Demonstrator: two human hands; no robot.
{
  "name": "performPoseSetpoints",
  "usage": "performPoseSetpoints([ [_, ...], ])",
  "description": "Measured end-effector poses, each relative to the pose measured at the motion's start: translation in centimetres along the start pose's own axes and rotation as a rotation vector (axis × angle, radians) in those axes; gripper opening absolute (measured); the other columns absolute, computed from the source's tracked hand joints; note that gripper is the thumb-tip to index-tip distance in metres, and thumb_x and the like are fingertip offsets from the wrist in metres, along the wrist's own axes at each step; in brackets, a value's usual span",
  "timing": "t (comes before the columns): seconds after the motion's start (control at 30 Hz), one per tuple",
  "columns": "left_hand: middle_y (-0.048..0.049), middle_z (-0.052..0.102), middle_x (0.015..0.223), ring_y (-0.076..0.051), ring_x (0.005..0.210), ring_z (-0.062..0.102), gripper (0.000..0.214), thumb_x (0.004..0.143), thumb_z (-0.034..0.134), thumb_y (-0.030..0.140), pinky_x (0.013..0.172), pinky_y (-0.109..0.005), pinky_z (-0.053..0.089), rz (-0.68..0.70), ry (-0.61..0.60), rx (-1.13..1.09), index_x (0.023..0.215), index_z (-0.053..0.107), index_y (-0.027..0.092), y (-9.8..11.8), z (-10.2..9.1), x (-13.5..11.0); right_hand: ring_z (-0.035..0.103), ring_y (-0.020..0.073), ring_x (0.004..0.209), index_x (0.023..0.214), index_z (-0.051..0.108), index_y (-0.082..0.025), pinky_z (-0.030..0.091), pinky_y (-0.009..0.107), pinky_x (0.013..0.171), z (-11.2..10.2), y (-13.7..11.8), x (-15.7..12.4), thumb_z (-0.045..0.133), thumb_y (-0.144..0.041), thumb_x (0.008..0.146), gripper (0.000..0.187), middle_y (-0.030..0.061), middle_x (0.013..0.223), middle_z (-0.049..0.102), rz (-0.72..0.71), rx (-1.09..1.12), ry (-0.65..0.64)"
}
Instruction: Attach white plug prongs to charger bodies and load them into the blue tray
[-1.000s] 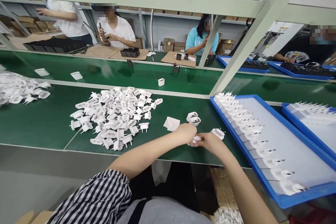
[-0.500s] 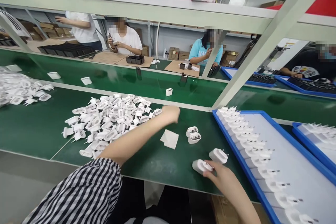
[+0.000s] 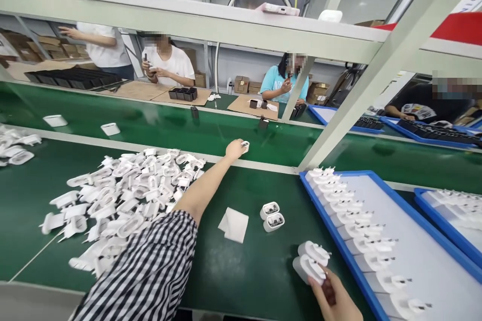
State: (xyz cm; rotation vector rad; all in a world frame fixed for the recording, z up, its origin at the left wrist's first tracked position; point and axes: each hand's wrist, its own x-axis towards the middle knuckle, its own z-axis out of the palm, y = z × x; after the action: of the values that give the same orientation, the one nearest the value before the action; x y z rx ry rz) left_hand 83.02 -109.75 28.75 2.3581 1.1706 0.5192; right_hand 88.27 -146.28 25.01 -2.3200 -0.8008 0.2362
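My left hand (image 3: pixel 234 149) reaches out over the far green strip, its fingers closed on a white charger housing (image 3: pixel 245 146) with its open end showing. Low on the right, my right hand (image 3: pixel 337 295) grips a white plug charger (image 3: pixel 306 269) by its pin end. Another plug charger (image 3: pixel 312 251) stands right behind it, close against it. Two open charger housings (image 3: pixel 274 221) with parts visible inside stand side by side on the green table. Left of these lies a folded white sheet (image 3: pixel 235 225). My left forearm crosses in front of a heap of white plug covers (image 3: pixel 131 185).
A blue-rimmed tray (image 3: pixel 371 174) on the right holds a row of plug chargers, with a second blue tray (image 3: pixel 422 191) beyond. A slanted metal post (image 3: pixel 339 110) rises behind the table. White housings (image 3: pixel 110 129) lie on the far strip. Several people work opposite.
My left hand has moved forward from beside the heap to the housing on the far strip and grasped it. My right hand has brought its charger against the standing one. The view has shifted.
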Motion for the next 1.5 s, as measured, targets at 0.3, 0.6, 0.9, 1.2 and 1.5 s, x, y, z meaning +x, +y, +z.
performPoseSetpoints([
  [0.3,-0.0012,0.056,0.093,-0.015,0.082,0.05,0.03,0.066,0.052,0.025,0.073,-0.021,0.037,0.151,-0.29,-0.043,0.096,0.054,0.02,0.0,-3.5,-19.6,0.053,0.0206,0.065,0.08,0.046,-0.016,0.041,0.031,0.06,1.4,0.6,-4.2,0.037,-0.049,0.069,0.036,0.0113,0.075,0.054,0.038,0.091,0.359],
  [0.6,-0.0092,0.038,0.118,-0.025,0.106,0.034,0.054,0.061,0.057,0.022,0.083,-0.033,0.034,0.05,-0.285,0.326,0.112,0.038,0.019,-2.8,-4.0,-25.5,0.051,0.014,0.046,0.076,0.053,-0.018,0.04,0.024,0.047,4.4,-4.0,-6.6,0.033,-0.043,0.075,0.032,0.0029,0.056,0.056,-0.414,0.097,-0.02],
  [0.9,-0.0051,0.055,0.087,-0.018,0.084,0.051,0.025,0.062,0.052,0.016,0.071,-0.028,0.041,-0.115,-0.107,-0.29,0.087,0.05,0.017,-3.9,-5.8,-24.5,0.051,0.0111,0.05,0.086,0.051,-0.017,0.043,0.022,0.047,5.3,-6.9,-6.0,0.044,-0.029,0.072,0.02,0.0014,0.064,0.055,-0.494,0.388,-0.102],
  [1.2,-0.0021,0.055,0.075,-0.014,0.073,0.054,0.032,0.054,0.062,0.027,0.067,-0.026,0.041,-0.128,-0.181,-1.257,0.077,0.046,0.014,0.7,-2.1,-28.0,0.053,0.0146,0.075,0.086,0.056,-0.022,0.046,0.025,0.061,7.4,-10.1,-4.3,0.051,-0.025,0.068,0.02,0.0038,0.086,0.052,-0.472,0.665,-0.206],
  [1.5,-0.002,0.053,0.098,-0.01,0.06,0.052,0.053,0.055,0.059,0.031,0.06,-0.023,0.04,-0.16,-0.22,-0.315,0.105,0.043,0.019,-1.7,-2.0,-27.2,0.052,0.0155,0.073,0.073,0.06,-0.02,0.043,0.027,0.064,7.6,-9.9,-1.0,0.05,-0.025,0.064,0.013,0.0029,0.081,0.057,-0.508,0.503,-0.327],
])
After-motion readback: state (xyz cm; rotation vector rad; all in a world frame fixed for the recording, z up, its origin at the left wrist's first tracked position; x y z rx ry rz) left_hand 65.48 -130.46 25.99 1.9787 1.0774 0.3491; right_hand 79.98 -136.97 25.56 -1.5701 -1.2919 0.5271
